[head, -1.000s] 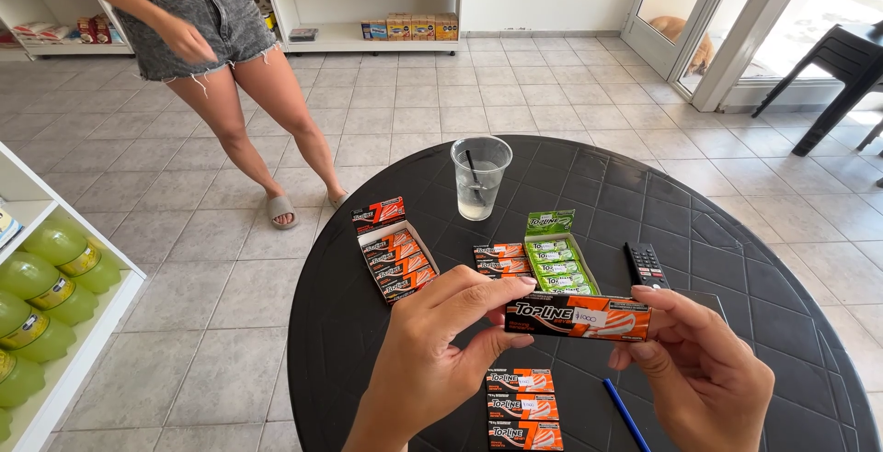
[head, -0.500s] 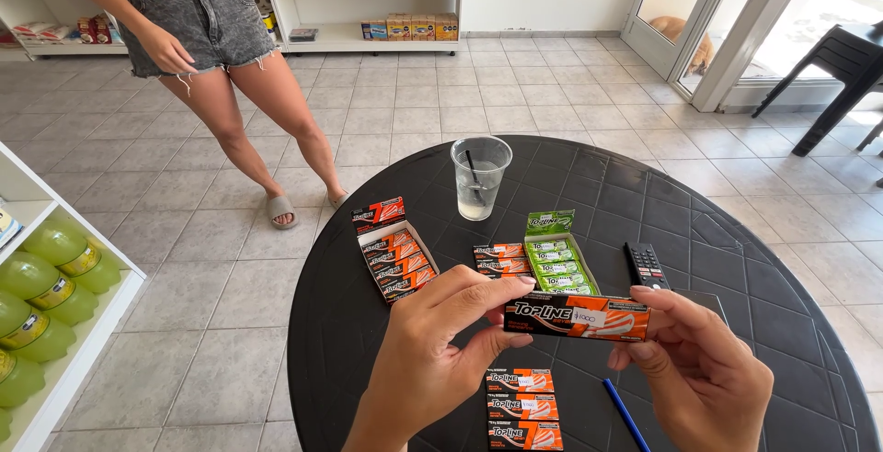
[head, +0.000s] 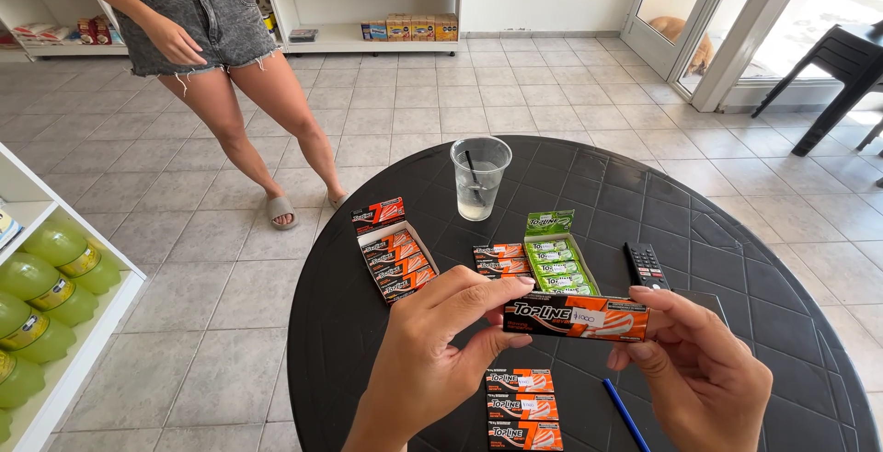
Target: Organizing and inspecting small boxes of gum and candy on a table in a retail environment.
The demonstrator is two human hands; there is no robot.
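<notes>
My left hand [head: 440, 351] and my right hand [head: 701, 369] hold an orange and black gum pack [head: 576, 316] by its two ends, level above a round black table [head: 736, 259]. Below it lie three more orange gum packs [head: 522, 408] in a column. Farther away on the table stand an open orange box of gum packs [head: 394, 259], an open green box of gum packs [head: 557, 263] and two loose orange packs [head: 498, 260] between them.
A clear plastic cup with a straw [head: 479, 177] stands at the table's far side. A black remote [head: 646, 265] and a blue pen [head: 626, 414] lie to the right. A person in denim shorts [head: 216, 57] stands on the tiled floor. Green bottles [head: 46, 286] fill a left shelf.
The standing person's leg has shifted slightly. My hands and the gum pack have barely moved.
</notes>
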